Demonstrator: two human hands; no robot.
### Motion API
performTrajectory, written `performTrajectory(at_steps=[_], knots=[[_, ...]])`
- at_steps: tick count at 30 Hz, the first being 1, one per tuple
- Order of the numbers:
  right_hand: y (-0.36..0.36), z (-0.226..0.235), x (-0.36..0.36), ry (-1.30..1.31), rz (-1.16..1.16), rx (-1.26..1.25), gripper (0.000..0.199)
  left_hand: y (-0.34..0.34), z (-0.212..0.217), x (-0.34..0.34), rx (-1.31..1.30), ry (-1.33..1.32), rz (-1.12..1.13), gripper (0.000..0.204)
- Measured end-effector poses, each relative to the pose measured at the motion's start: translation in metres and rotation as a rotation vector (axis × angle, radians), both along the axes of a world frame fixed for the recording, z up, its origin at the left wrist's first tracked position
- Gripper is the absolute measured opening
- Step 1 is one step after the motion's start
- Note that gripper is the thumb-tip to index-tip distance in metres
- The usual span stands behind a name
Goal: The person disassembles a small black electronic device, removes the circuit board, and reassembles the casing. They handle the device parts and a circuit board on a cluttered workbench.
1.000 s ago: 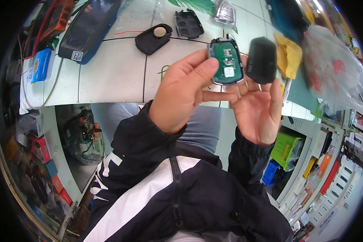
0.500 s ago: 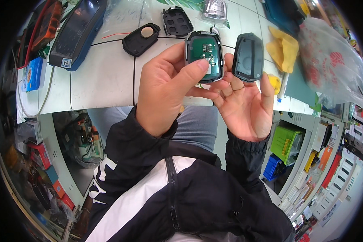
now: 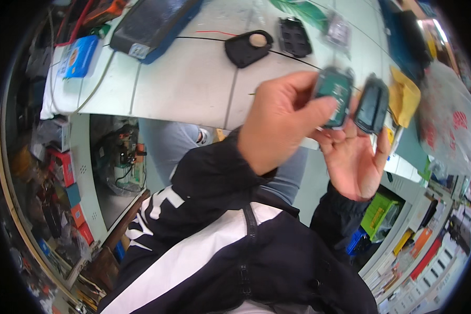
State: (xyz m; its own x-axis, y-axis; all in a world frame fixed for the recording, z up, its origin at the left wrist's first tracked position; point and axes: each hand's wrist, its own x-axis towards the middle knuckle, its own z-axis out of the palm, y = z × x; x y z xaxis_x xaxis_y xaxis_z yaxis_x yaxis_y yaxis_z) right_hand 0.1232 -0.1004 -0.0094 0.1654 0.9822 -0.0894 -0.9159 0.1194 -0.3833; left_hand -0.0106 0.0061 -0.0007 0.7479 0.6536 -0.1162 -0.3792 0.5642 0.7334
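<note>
My left hand (image 3: 285,115) grips a key fob half with a green circuit board (image 3: 336,94), its thumb lying across the board. My right hand (image 3: 357,166) is beside it, palm up, with its fingers round a dark key fob cover (image 3: 372,107) held upright. The right fingers also reach up to the lower edge of the circuit board half. Both held parts are slightly blurred. Beyond my hands on the table lie a black fob shell (image 3: 238,51) with a coin cell (image 3: 257,40) on it and a black casing with square recesses (image 3: 294,37).
A large dark blue device (image 3: 154,29) and a blue box (image 3: 81,56) occupy the white tiled table (image 3: 180,86) at left. A clear plastic packet (image 3: 338,31) lies at the back. On the right are a yellow cloth-like piece (image 3: 404,97) and a plastic bag (image 3: 450,131).
The whole view has swung, so the table, hands and held parts appear further right; the hands sit lower. Both hands keep hold of the same fob parts.
</note>
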Motion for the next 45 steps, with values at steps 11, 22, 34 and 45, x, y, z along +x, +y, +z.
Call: performTrajectory(at_steps=[11,22,34,45], knots=[[-0.008,-0.002,0.010,-0.192,-0.113,-0.107,0.058,0.001,0.001,-0.003,0.035,0.027,-0.110,0.030],[-0.009,0.000,0.011,-0.145,-0.106,-0.083,0.058,0.001,0.003,-0.002,0.057,0.031,-0.109,0.054],[-0.006,-0.001,0.010,0.030,-0.106,-0.022,0.050,0.029,0.005,-0.017,0.850,0.558,-0.179,0.055],[-0.009,0.008,0.006,-0.017,-0.142,-0.015,0.053,0.018,0.019,-0.021,1.232,0.846,0.052,0.038]])
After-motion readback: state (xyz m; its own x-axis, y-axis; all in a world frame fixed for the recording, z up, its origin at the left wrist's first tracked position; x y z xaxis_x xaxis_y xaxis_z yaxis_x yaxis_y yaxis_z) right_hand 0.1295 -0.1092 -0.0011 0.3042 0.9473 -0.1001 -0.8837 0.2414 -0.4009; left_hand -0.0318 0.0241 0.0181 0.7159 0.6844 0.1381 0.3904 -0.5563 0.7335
